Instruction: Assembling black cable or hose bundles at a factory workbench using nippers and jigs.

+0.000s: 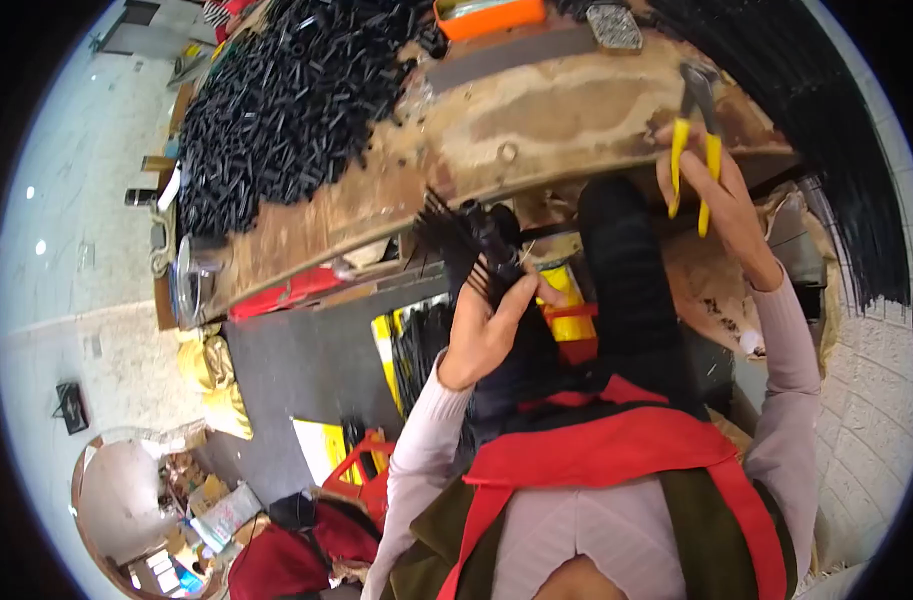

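My left hand (486, 335) is closed on a bundle of thin black strips (448, 232), just off the bench's near edge and above my lap. Their ends fan out up and left, and a thicker, glossy dark piece sits among them; I cannot make out its kind. Farther right, my right hand (733, 212) holds pliers (711, 160) with yellow handles. The pliers' dark metal jaws point away from me over the worn wooden bench (576, 105), and their handles stand apart. A large heap of short black tubes (296, 100) covers the bench's left part.
An orange tray (488, 18) and a speckled grey block (614, 27) sit along the bench's far side. A clear container (198, 275) stands at its left end. Red bags (366, 470) and yellow-and-black packages lie on the floor at left. A white brick wall (861, 400) rises at right.
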A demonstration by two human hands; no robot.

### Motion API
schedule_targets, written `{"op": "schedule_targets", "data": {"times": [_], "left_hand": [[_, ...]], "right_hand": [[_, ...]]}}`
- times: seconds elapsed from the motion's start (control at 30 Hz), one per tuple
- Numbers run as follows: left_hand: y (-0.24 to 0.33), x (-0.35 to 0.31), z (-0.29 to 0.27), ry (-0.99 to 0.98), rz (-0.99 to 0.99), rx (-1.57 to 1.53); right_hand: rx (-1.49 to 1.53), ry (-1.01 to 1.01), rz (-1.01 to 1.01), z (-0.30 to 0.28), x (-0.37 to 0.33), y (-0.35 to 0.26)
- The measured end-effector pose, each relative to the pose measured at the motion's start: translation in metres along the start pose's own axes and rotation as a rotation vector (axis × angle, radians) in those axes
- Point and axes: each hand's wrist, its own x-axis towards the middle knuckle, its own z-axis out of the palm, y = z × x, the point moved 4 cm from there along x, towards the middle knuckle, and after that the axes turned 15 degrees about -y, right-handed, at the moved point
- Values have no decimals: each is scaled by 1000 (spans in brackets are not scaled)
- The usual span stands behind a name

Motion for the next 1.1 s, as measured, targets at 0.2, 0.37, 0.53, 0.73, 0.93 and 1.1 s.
{"op": "schedule_targets", "data": {"times": [0.2, 0.37, 0.53, 0.73, 0.93, 1.1], "left_hand": [[-5, -22, 21, -6, 201, -258], [1, -36, 34, 41, 209, -248], [-4, -47, 33, 102, 108, -276], [4, -42, 39, 73, 155, -226], [1, -42, 41, -1, 117, -193], [1, -37, 40, -9, 111, -208]], "right_hand": [[120, -432, 460, 80, -48, -6], [-147, -473, 373, 89, -74, -38], [-468, -515, 93, 105, -94, -55], [-825, -464, 68, 128, -99, -58], [-996, -322, -104, 135, -85, -63], [-1111, -383, -37, 125, -79, -64]]}}
